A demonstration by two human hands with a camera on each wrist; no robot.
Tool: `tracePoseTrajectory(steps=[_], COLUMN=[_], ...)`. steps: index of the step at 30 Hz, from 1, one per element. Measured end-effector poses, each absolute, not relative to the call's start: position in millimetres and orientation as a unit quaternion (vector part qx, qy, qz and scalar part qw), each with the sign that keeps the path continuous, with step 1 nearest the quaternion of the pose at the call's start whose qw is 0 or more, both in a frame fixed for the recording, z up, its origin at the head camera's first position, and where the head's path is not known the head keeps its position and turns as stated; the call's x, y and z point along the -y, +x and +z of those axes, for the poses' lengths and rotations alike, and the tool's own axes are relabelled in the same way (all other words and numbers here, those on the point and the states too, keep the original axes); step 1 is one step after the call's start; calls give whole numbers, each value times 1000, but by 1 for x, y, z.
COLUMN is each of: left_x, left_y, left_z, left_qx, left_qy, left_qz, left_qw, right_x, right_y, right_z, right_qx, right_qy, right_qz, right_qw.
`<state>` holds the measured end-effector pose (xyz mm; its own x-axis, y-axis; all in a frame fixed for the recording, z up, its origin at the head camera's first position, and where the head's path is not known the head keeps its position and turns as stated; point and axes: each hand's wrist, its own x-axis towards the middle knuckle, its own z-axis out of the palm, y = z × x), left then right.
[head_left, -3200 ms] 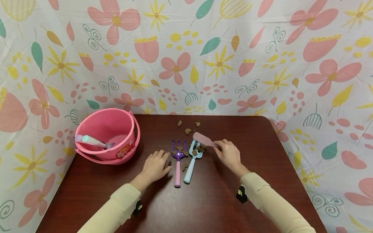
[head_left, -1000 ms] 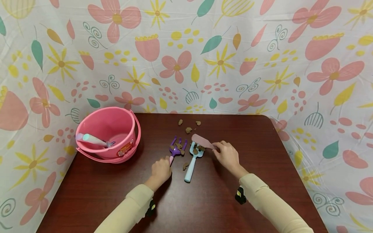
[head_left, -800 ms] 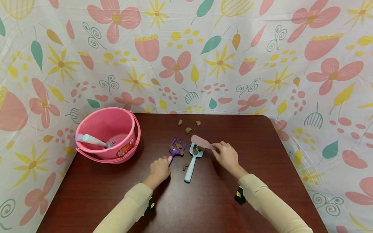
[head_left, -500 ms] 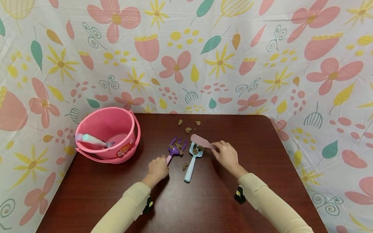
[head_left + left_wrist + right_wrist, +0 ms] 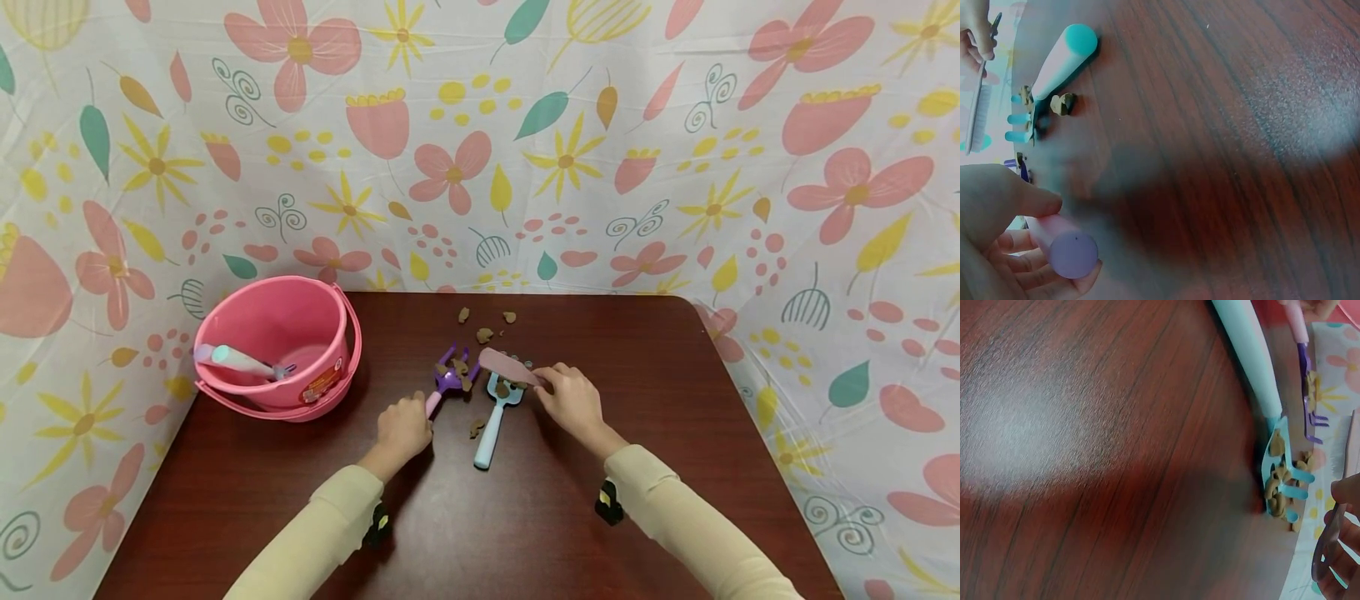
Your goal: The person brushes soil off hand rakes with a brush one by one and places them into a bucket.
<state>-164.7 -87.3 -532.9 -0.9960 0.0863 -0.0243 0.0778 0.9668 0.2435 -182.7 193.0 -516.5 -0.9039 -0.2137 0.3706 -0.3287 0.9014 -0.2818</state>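
Note:
In the head view, my left hand (image 5: 405,427) grips the pink handle of a toy garden fork (image 5: 448,380) with purple tines. The handle's round end (image 5: 1074,255) faces the left wrist camera, above the tabletop. Several brown lumps (image 5: 1312,387) sit on the tines. My right hand (image 5: 572,402) pinches the handle of a pink brush (image 5: 506,365); pale bristles show in the left wrist view. The brush hangs over the head of a light-blue slotted hand tool (image 5: 490,435), partly hiding it. This tool lies on the table with brown lumps on it.
A pink bucket (image 5: 330,385) stands at the back left, with a couple of pale-handled tools (image 5: 242,362) inside. Loose brown lumps lie on the dark wooden table (image 5: 600,325), including one lump (image 5: 477,428) between the tools. A flowered cloth (image 5: 450,233) hangs behind.
My left hand, earlier resting beside the fork, now holds its handle; the fork has turned, its handle swinging left. My right hand has carried the brush slightly left.

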Motion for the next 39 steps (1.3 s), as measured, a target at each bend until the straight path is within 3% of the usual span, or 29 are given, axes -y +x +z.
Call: tracePoseTrajectory(steps=[39], left_x=[84], left_y=[-163], left_z=[-503], left_qx=[-988], left_qy=[93], left_qz=[112], left_qw=[-48], right_x=[-151], right_y=[-181], right_z=[-508], right_qx=[951], right_qy=[209], right_qz=[159], right_qw=[165])
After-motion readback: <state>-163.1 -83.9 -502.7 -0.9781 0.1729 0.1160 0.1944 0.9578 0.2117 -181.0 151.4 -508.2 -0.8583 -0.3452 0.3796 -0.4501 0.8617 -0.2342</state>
